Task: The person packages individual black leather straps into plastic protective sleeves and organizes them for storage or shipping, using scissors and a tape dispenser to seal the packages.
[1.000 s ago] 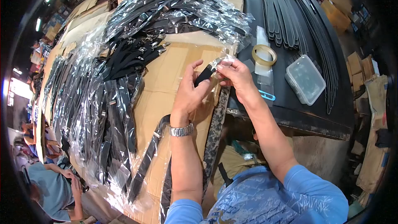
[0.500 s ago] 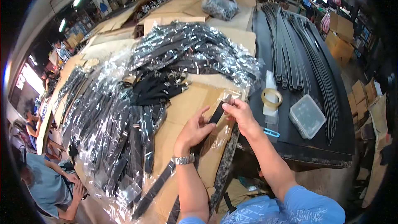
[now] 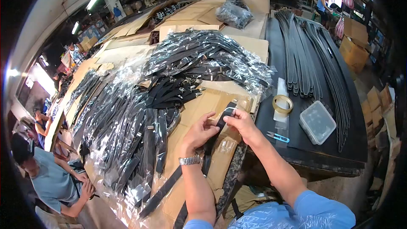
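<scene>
A flat black belt (image 3: 221, 123) runs between my two hands over the cardboard. My left hand (image 3: 198, 132), with a metal watch on its wrist, closes its thumb and fingers around the belt. Near the belt's far end, my right hand (image 3: 242, 124) pinches it, next to a thin white band (image 3: 229, 108) that lies across the strap. Clear plastic wrap (image 3: 224, 146) lies below my right hand. To the left are a bundle of black belts with metal buckles (image 3: 176, 94) and a large pile of belts in clear sleeves (image 3: 123, 131).
On the black surface at right are a tape roll (image 3: 290, 104), blue thread snips (image 3: 280, 138), a lidded clear plastic box (image 3: 318, 123) and long dark straps (image 3: 296, 59). A person in a blue-grey shirt (image 3: 53, 182) sits at lower left. Cardboard boxes (image 3: 355, 53) stand at far right.
My view has shifted, so the scene sits lower and further right. The white band now shows at the belt's far end. Both hands keep their hold on the belt.
</scene>
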### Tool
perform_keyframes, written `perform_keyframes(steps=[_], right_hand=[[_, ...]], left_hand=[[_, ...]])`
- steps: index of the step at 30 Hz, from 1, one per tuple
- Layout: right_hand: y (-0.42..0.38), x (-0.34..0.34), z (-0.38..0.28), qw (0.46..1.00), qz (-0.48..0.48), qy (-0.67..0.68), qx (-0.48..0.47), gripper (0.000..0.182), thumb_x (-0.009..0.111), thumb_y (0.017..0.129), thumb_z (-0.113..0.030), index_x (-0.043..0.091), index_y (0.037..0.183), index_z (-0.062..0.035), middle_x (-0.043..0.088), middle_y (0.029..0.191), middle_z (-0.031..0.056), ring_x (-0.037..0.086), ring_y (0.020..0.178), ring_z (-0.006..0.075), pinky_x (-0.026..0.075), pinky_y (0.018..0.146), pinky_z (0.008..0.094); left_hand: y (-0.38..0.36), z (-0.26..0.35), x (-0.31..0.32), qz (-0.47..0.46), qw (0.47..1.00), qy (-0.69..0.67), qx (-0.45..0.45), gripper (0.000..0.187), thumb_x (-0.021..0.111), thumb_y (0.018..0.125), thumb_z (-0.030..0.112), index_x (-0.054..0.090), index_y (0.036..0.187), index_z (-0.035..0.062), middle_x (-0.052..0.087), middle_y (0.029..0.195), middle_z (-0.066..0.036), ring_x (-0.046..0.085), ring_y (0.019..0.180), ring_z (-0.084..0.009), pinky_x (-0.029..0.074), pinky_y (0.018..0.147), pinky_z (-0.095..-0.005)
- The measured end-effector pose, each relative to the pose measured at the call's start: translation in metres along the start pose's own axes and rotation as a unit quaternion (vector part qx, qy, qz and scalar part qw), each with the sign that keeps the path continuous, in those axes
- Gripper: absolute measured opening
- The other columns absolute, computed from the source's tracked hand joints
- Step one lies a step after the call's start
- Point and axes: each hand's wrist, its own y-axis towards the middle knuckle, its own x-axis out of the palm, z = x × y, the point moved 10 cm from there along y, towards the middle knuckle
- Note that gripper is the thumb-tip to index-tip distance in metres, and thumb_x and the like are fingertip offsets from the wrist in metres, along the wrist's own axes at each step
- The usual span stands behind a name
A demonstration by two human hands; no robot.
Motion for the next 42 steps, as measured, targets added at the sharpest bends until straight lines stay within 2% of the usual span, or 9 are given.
perform_keyframes(steps=[4,8,16,20,26,30,38,40,42], right_hand=[[0.012,-0.005,-0.003,0.999,-0.005,-0.042,-0.005,0.013,0.071,0.084,-0.019,0.066,0.089,-0.0078,0.057,0.075,-0.0045,0.051,0.066,0.005,0.038,0.057,0.021],[0.013,-0.002,-0.005,0.999,-0.009,-0.041,0.003,0.018,0.071,0.085,-0.022,0.067,0.095,-0.008,0.061,0.079,-0.0034,0.054,0.071,0.0059,0.041,0.059,0.0221],[-0.012,0.031,0.047,0.991,-0.075,-0.023,0.105,0.015,0.071,0.086,-0.023,0.066,0.094,-0.0111,0.061,0.08,-0.003,0.056,0.072,0.0083,0.044,0.057,0.0242],[-0.005,0.031,0.046,0.99,-0.088,-0.04,0.099,0.015,0.072,0.087,-0.024,0.065,0.095,-0.0128,0.062,0.087,-0.0052,0.057,0.075,0.0069,0.046,0.06,0.0219],[-0.007,0.031,0.039,0.991,-0.081,-0.05,0.092,0.015,0.07,0.087,-0.024,0.066,0.093,-0.0117,0.062,0.082,-0.0026,0.059,0.075,0.0076,0.047,0.059,0.0235],[-0.01,0.035,0.031,0.99,-0.089,-0.052,0.096,0.016,0.071,0.087,-0.025,0.065,0.094,-0.0124,0.062,0.082,-0.0032,0.058,0.075,0.0066,0.047,0.059,0.0238],[-0.016,0.047,0.025,0.978,-0.142,-0.099,0.113,0.017,0.066,0.089,-0.029,0.058,0.088,-0.0142,0.047,0.068,-0.0069,0.044,0.061,0.005,0.033,0.053,0.0215],[-0.018,0.045,0.036,0.974,-0.158,-0.126,0.102,0.016,0.064,0.09,-0.028,0.059,0.096,-0.0136,0.052,0.073,-0.0061,0.047,0.063,0.0052,0.035,0.053,0.0212],[-0.025,0.042,0.047,0.968,-0.128,-0.164,0.14,0.02,0.065,0.091,-0.03,0.061,0.102,-0.0136,0.059,0.082,-0.0059,0.055,0.072,0.0056,0.041,0.058,0.0203]], left_hand=[[-0.013,-0.011,-0.011,-0.027,0.995,0.07,-0.06,0.064,0.07,0.086,0.004,0.041,0.143,0.0029,0.066,0.111,-0.012,0.062,0.106,-0.0199,0.049,0.094,-0.032],[-0.015,-0.002,-0.02,-0.01,0.991,0.11,-0.077,0.057,0.069,0.086,0.002,0.048,0.139,0.0036,0.063,0.09,-0.002,0.059,0.082,-0.0092,0.051,0.071,-0.0234],[-0.013,-0.001,-0.018,-0.041,0.996,0.056,-0.05,0.056,0.068,0.088,0.003,0.046,0.139,0.0026,0.065,0.093,-0.001,0.061,0.086,-0.0094,0.049,0.079,-0.0229],[-0.032,-0.002,-0.043,0.012,0.998,0.064,-0.023,0.052,0.064,0.093,0.01,0.045,0.14,0.0002,0.061,0.121,-0.01,0.059,0.109,-0.0151,0.048,0.096,-0.0277],[-0.067,-0.017,-0.045,0.02,0.988,0.122,-0.087,0.05,0.065,0.095,0.016,0.047,0.139,0.0008,0.064,0.118,-0.009,0.061,0.106,-0.0162,0.048,0.093,-0.027],[-0.066,-0.006,-0.034,0.031,0.986,0.16,-0.045,0.054,0.071,0.09,0.021,0.052,0.137,0.0045,0.067,0.099,-0.004,0.061,0.085,-0.0099,0.049,0.074,-0.0239],[-0.067,-0.01,-0.025,-0.001,1.0,-0.019,-0.015,0.051,0.07,0.088,0.011,0.053,0.135,0.0038,0.064,0.101,-0.001,0.059,0.086,-0.01,0.05,0.075,-0.0246],[-0.06,-0.021,-0.036,0.032,0.996,0.039,0.071,0.05,0.073,0.086,0.021,0.058,0.131,0.0046,0.065,0.105,-0.007,0.06,0.089,-0.0139,0.05,0.077,-0.0292],[-0.069,-0.002,-0.033,0.044,0.997,0.042,0.035,0.049,0.071,0.086,0.019,0.06,0.132,0.0056,0.067,0.104,-0.006,0.06,0.089,-0.0117,0.05,0.077,-0.0268]])
